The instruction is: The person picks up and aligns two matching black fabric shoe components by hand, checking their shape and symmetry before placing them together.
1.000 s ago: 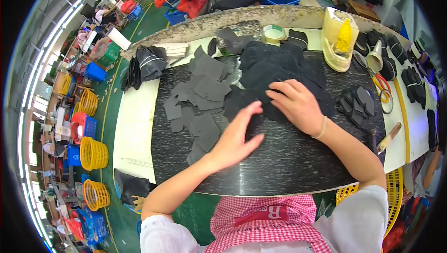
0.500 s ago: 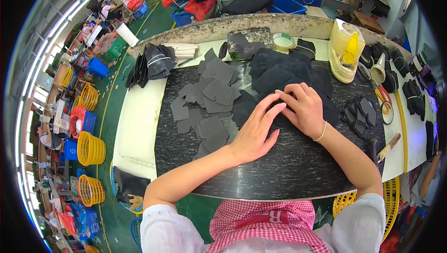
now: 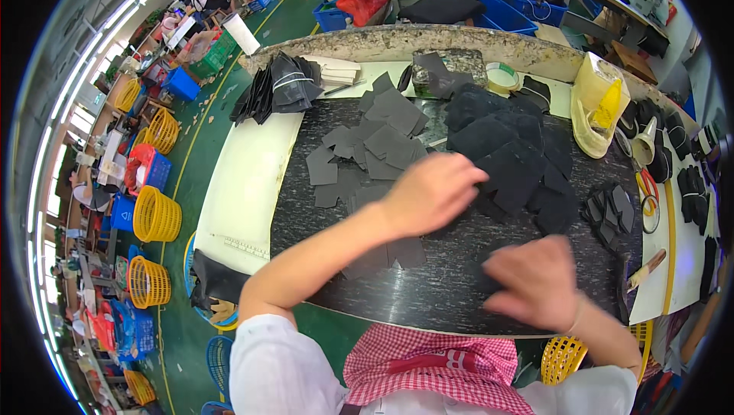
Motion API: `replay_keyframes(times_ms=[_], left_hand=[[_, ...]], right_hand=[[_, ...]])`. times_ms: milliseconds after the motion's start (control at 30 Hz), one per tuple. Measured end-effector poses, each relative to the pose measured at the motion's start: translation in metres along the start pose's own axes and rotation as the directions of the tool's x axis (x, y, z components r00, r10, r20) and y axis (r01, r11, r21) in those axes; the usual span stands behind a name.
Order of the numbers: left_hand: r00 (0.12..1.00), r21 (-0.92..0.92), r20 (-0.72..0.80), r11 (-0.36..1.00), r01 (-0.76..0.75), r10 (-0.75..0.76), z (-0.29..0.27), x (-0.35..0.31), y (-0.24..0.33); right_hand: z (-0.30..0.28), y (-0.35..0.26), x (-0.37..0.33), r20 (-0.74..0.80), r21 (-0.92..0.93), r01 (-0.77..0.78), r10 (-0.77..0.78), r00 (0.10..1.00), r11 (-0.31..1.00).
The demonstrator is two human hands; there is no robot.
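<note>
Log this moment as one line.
left hand: beside black pile, contact unclear | right hand: blurred, over dark board, hold unclear | grey pieces: left of black pile

Bare left hand (image 3: 434,195) extends forward, back upward, fingers bent close together; left forearm (image 3: 321,253) slants inward. Bare right hand (image 3: 541,281), blurred, sits lower, fingers partly curled, right forearm (image 3: 608,335) angled inward.

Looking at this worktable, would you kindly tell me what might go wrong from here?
The left forearm crosses above the loose grey pieces, so a low sweep might scatter them. The black pieces are heaped unevenly beside the left hand, so a knock could slide some off the heap. Grey and black pieces also lie close together, so they may get mixed.
</note>
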State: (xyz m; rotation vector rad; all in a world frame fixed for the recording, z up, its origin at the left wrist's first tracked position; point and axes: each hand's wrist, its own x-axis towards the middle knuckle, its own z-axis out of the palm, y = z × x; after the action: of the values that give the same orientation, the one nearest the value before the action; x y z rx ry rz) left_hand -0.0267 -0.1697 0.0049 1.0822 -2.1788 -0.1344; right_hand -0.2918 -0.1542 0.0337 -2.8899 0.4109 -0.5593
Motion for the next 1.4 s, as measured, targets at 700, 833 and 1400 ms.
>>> replay_keyframes(times_ms=[700, 833, 1400], left_hand=[[0.993, 0.245, 0.115, 0.969, -0.029, 0.001, -0.043, -0.037, -0.078], [0.980, 0.157, 0.192, 0.987, 0.015, -0.046, -0.047, -0.023, -0.088], [0.983, 0.297, 0.161, 0.946, -0.131, 0.086, -0.049, -0.033, -0.089]], right_hand=[[0.102, 0.048, 0.130, -0.113, -0.012, 0.063, -0.064, 0.991, 0.998], [0.100, 0.049, 0.129, -0.116, 0.002, 0.067, -0.067, 0.991, 0.998], [0.097, 0.059, 0.140, -0.109, 0.137, -0.062, 0.077, 0.991, 0.989]])
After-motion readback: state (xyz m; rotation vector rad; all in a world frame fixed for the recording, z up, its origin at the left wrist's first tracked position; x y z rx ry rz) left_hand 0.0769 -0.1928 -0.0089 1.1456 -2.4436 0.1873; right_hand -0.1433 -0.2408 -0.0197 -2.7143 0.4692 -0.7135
